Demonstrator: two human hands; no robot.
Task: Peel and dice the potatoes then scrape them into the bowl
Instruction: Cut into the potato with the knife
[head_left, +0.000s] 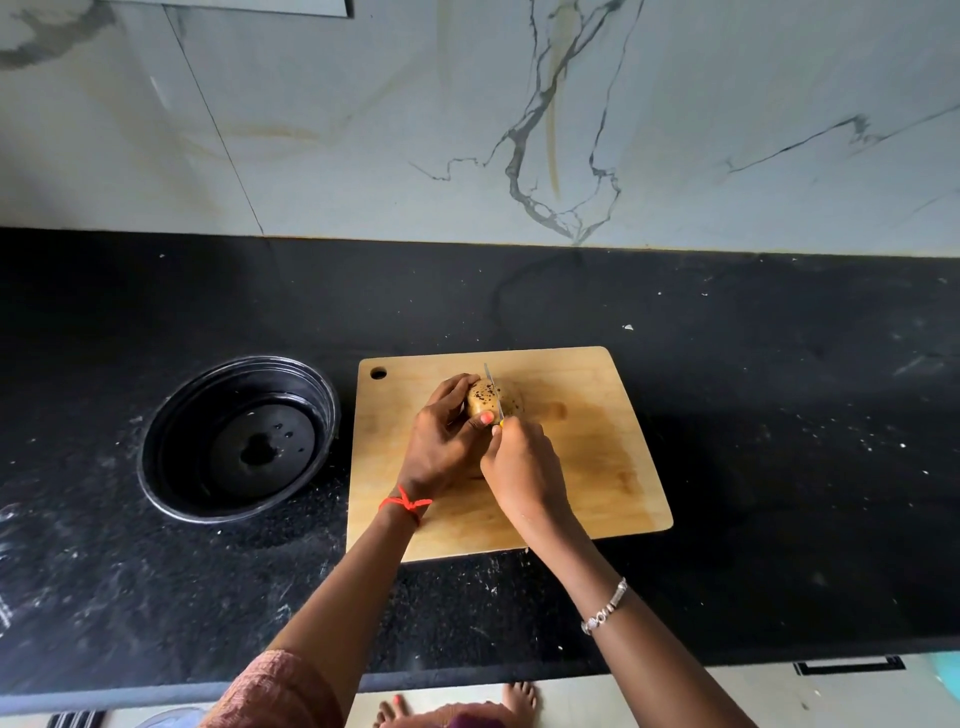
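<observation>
**Potato under the knife, skin on, early in the task**

Head view.

- Step in hand, by my reading: the first work on one potato (480, 399). Its skin looked brown and dark-speckled, with no bare flesh that I could make out. Whether the blade was starting a peel or a cut could not be told.
- The potato sat on the far part of the wooden cutting board (597, 467), which lay on the black desk (779, 415).
- The black bowl (166, 452) stood on the desk just left of the board. No diced pieces showed in the bowl or on the board.
- Left grip (441, 441): fingers curled over the left side of the potato and thumb against its near side, grasping it and holding it down on the board. A red thread (406, 503) was tied at that wrist.
- Right grip (519, 462): clenched round the yellow handle of the knife (493, 392), most of which it hid. The blade ran near to far across the top of the potato, just right of the left thumb. A beaded bracelet (605, 608) sat on that forearm.
- Next move, as a judgement: take the skin off in shallow passes, turning the potato in the left grip. The left thumb was almost touching the blade, so it needs to be kept out of the blade's path.
</observation>
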